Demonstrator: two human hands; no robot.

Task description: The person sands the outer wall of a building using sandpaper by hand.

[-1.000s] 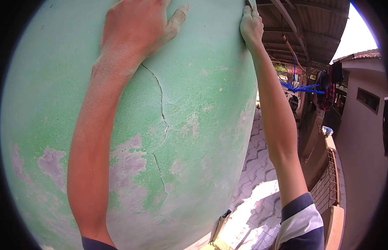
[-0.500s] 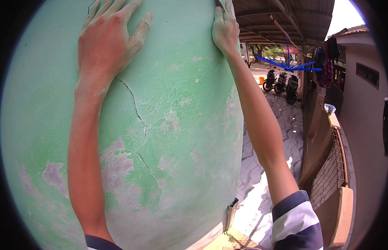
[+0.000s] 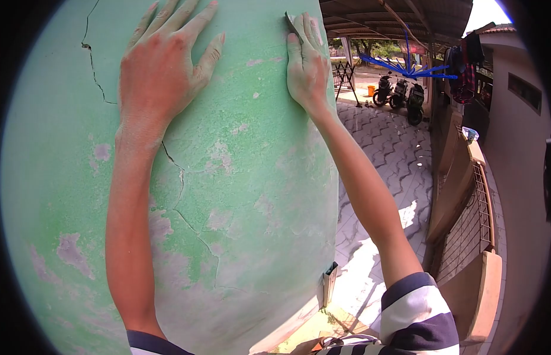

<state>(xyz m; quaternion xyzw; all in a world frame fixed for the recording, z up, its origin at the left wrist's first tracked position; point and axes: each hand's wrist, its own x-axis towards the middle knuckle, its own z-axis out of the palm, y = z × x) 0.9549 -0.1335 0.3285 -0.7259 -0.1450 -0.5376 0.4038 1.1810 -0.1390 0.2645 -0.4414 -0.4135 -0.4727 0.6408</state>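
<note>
My left hand (image 3: 160, 74) lies against a green painted wall (image 3: 228, 195), its fingers spread and pointing up. It holds nothing. Farther right, near the wall's edge, my right hand (image 3: 309, 68) presses on the same surface with its fingers close together. A dark, thin flat piece (image 3: 292, 25) sticks out between its thumb and fingers; most of it is hidden, and it could be folded sandpaper. Pale dust coats both hands. A jagged crack (image 3: 182, 177) runs down the wall below my left wrist, and grey patches (image 3: 73, 253) show where paint has worn off.
Right of the wall runs a tiled walkway (image 3: 382, 154), partly sunlit. Motorbikes (image 3: 415, 103) stand at its far end under a roof. A blue hanging rack (image 3: 408, 72) and dark clothes (image 3: 463, 71) hang there. A low wall with a metal grille (image 3: 471, 231) borders the right side.
The view has tilted up a little, so both hands sit lower in it. My right hand appears farther left, and more of its fingers and the dark piece shows.
</note>
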